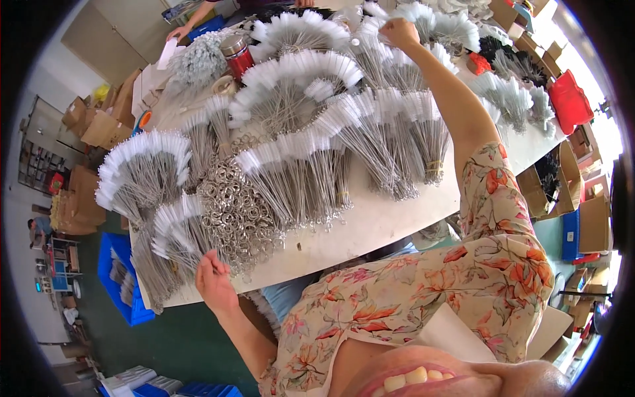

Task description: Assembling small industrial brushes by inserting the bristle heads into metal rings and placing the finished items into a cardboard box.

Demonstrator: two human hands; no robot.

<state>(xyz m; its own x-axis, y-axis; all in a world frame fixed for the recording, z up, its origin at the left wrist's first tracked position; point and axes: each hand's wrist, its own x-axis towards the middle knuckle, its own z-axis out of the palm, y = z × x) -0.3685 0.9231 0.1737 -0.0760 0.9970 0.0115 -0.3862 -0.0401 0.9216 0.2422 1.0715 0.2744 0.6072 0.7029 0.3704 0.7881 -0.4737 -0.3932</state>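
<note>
My left hand (217, 283) is at the table's near edge, fingers closed in a pinch beside the wire ends of a bundle of white-bristled wire brushes (177, 228). What it pinches is too small to make out. Just beyond lies a heap of shiny metal rings (237, 205). My right arm stretches to the far side, where my right hand (401, 33) is curled closed above more white-bristled brushes (374, 56). Anything in its fingers is hidden. Fanned wire brushes (297, 155) stand between the two hands.
A red flask (237, 57) and a tape roll (224, 85) stand among the brushes. A blue crate (114, 274) is left of the table (377, 228). A red bin (570, 100) is at the right. Across the table, another person's hand (177, 33) shows.
</note>
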